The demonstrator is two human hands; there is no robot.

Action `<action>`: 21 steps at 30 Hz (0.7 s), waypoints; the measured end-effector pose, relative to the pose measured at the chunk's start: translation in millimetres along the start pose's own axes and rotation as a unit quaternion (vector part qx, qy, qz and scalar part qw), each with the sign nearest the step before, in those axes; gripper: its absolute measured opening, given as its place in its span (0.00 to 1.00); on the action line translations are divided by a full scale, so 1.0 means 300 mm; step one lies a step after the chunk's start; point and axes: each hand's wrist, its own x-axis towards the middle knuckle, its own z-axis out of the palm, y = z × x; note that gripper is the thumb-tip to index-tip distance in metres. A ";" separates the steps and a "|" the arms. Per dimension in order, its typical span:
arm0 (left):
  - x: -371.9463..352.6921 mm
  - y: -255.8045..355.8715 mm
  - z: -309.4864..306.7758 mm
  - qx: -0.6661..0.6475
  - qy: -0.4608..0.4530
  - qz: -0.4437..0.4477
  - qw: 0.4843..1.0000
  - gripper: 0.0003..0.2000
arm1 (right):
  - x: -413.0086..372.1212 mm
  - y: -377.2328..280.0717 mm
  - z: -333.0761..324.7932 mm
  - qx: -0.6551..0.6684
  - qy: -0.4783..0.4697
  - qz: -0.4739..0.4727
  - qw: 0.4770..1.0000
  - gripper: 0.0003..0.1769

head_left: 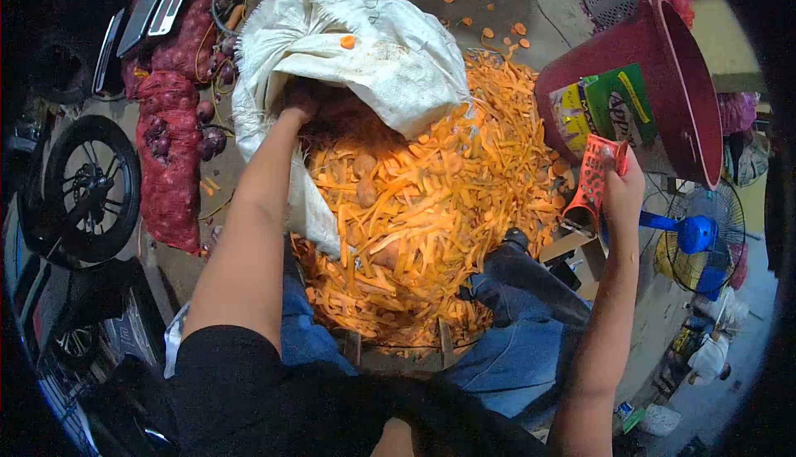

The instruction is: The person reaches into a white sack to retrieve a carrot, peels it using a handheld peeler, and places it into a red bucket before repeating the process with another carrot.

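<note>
My left hand reaches into the mouth of a white woven sack; its fingers are lost in the shadow there. The sack lies on its side, and one round orange slice rests on top of it. Below and beside it spreads a big heap of orange carrot peelings, with a few rounder brownish pieces among them. Out to the right, my right hand is closed around a red plastic vegetable peeler with a perforated body, held above the heap's right edge.
A large dark red tub tilts at the right, near a blue fan. Red net bags of onions lie at the left beside a motorcycle wheel. Loose carrot slices dot the floor behind. A person is at far right.
</note>
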 end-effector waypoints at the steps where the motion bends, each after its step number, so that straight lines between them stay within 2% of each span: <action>1: 0.019 -0.006 0.062 0.014 0.018 0.005 1.000 0.24 | 0.006 -0.003 0.002 -0.004 0.002 0.000 1.000 0.13; 3: 0.066 -0.011 0.155 -0.028 -0.044 -0.012 0.999 0.24 | 0.014 -0.014 0.021 0.041 0.017 -0.006 0.999 0.12; 7: 0.129 -0.016 0.294 -0.067 -0.122 -0.030 0.990 0.24 | 0.040 -0.037 0.060 -0.010 0.000 -0.002 1.000 0.12; 9: 0.140 -0.027 0.326 -0.072 -0.137 -0.044 0.987 0.23 | 0.048 -0.068 0.084 0.017 -0.026 0.074 0.997 0.08; 15: 0.154 -0.066 0.368 -0.079 -0.177 -0.071 0.978 0.23 | 0.110 -0.003 0.124 -0.019 -0.047 0.042 0.998 0.08; 18: 0.170 -0.080 0.377 -0.081 -0.192 -0.075 0.975 0.23 | 0.146 -0.012 0.146 0.002 -0.052 0.082 0.995 0.09; 21: 0.180 -0.096 0.388 -0.081 -0.206 -0.078 0.972 0.23 | 0.176 0.019 0.162 -0.008 -0.053 0.060 0.997 0.09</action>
